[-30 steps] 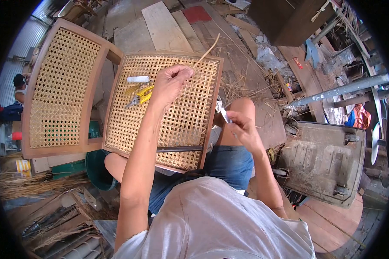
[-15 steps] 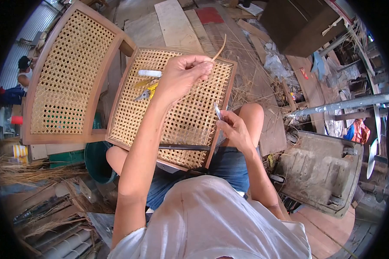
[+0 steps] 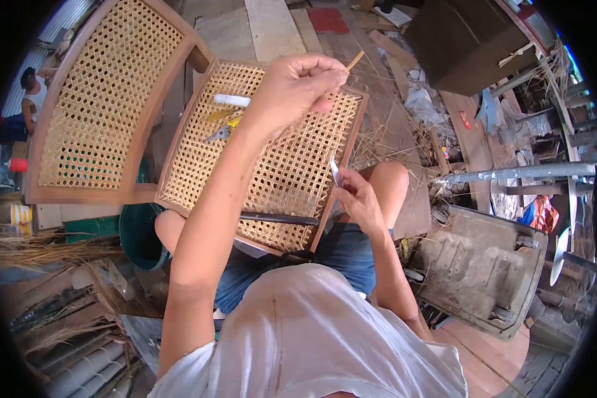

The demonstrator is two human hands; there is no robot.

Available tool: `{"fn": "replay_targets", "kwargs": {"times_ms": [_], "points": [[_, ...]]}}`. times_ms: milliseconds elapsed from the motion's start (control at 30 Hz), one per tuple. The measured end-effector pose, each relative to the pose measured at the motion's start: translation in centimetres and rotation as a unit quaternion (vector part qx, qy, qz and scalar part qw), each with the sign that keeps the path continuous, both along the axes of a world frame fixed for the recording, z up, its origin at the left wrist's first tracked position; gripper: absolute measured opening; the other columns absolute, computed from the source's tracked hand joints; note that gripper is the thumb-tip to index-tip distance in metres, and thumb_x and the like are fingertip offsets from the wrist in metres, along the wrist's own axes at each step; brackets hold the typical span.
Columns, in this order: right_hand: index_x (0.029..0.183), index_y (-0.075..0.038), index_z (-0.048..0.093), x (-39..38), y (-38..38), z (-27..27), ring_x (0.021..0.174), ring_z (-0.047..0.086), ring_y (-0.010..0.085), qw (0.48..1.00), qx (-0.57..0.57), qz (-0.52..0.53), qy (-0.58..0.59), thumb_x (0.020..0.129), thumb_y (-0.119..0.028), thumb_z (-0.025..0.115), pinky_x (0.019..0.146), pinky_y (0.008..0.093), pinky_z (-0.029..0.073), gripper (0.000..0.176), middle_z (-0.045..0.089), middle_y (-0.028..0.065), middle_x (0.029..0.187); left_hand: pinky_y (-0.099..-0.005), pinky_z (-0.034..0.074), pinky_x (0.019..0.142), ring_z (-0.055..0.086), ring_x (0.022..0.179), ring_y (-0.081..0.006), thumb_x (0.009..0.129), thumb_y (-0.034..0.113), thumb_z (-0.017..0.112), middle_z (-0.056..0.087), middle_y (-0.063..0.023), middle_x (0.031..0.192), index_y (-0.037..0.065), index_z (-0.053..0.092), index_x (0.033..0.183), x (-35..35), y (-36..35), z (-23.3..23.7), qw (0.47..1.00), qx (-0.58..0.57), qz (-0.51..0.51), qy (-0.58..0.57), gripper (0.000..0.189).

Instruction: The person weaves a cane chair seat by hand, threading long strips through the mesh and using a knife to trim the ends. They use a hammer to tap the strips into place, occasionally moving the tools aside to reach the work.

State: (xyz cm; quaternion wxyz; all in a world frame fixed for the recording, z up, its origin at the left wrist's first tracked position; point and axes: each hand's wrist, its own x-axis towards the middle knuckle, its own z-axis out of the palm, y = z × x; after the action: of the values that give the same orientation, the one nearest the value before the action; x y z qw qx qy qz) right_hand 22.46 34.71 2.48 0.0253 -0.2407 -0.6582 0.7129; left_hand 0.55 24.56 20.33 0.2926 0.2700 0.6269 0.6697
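Across my lap lies a chair seat (image 3: 278,192) of woven cane in a wooden frame. My left hand (image 3: 305,86) is raised over its far part, fingers pinched on a thin cane strip (image 3: 355,60) whose end sticks out to the right. At the seat's right edge, my right hand (image 3: 357,196) grips a small knife (image 3: 334,170), its pointed metal blade up. Yellow-handled pliers (image 3: 220,132) and a white cylindrical object (image 3: 231,100) rest on the weave, left of my left forearm. A dark rod (image 3: 282,218) crosses the near part of the seat.
The caned chair back (image 3: 106,99) rises at left, beside a green bucket (image 3: 141,239). Another person (image 3: 33,99) is at the far left. Cane scraps litter the floor at right, near a metal pole (image 3: 517,173) and a worn grey plastic lid (image 3: 481,268).
My left hand has moved away from me and to the right, carrying the cane strip. My right hand with the knife has barely moved. The view has shifted slightly.
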Motion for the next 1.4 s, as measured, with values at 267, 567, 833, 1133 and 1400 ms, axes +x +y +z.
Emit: {"fn": "replay_targets", "kwargs": {"times_ms": [267,567,833,1133,1400], "points": [[0.126,-0.007,0.065,-4.3,-0.7,0.3,0.086,0.072,0.0377,0.902,0.429,0.049,-0.016,0.090,-0.016,0.069,0.075,0.0447,0.056,0.038,0.072,0.0222,0.095,-0.0295,0.051,0.071,0.064,0.074,-0.0092,0.094,0.023,0.077,0.074,-0.0012,0.086,0.010,0.081,0.104,-5.2,-11.3,-5.6,0.973,-0.130,0.020,0.188,0.017],[0.099,-0.006,0.073,-14.5,-5.6,1.8,0.091,0.076,0.0332,0.746,0.585,0.305,-0.089,0.089,-0.010,0.059,0.078,0.0443,0.061,0.018,0.077,0.0171,0.094,-0.0426,0.057,0.078,0.074,0.089,-0.0292,0.085,0.034,0.075,0.078,-0.0073,0.095,0.018,0.079,0.093,-4.9,-14.9,-16.3,0.801,-0.526,0.021,0.285,0.018],[0.097,-0.005,0.076,-17.5,-7.0,3.4,0.091,0.077,0.0321,0.690,0.617,0.360,-0.115,0.087,-0.012,0.062,0.078,0.0435,0.061,0.019,0.077,0.0172,0.097,-0.0413,0.056,0.083,0.073,0.095,-0.0273,0.082,0.029,0.076,0.077,-0.0068,0.102,0.015,0.077,0.092,-5.3,-14.8,-16.4,0.818,-0.493,0.027,0.295,0.016],[0.092,-0.008,0.074,-17.7,-7.0,0.2,0.088,0.075,0.0341,0.727,0.592,0.333,-0.098,0.088,-0.020,0.063,0.079,0.0479,0.060,0.017,0.076,0.0165,0.089,-0.0405,0.056,0.087,0.072,0.099,-0.0259,0.083,0.021,0.074,0.075,-0.0075,0.103,0.013,0.074,0.090,-4.8,-13.6,-17.2,0.816,-0.488,-0.012,0.311,0.011],[0.101,-0.001,0.074,-20.4,-5.4,2.6,0.103,0.073,0.0366,0.747,0.520,0.391,-0.135,0.082,-0.019,0.068,0.089,0.0454,0.060,0.027,0.075,0.0228,0.102,-0.0396,0.055,0.092,0.072,0.102,-0.0248,0.088,0.027,0.075,0.077,-0.0102,0.106,0.015,0.078,0.097,-6.5,-13.7,-18.1,0.829,-0.470,-0.034,0.300,0.015]]}}
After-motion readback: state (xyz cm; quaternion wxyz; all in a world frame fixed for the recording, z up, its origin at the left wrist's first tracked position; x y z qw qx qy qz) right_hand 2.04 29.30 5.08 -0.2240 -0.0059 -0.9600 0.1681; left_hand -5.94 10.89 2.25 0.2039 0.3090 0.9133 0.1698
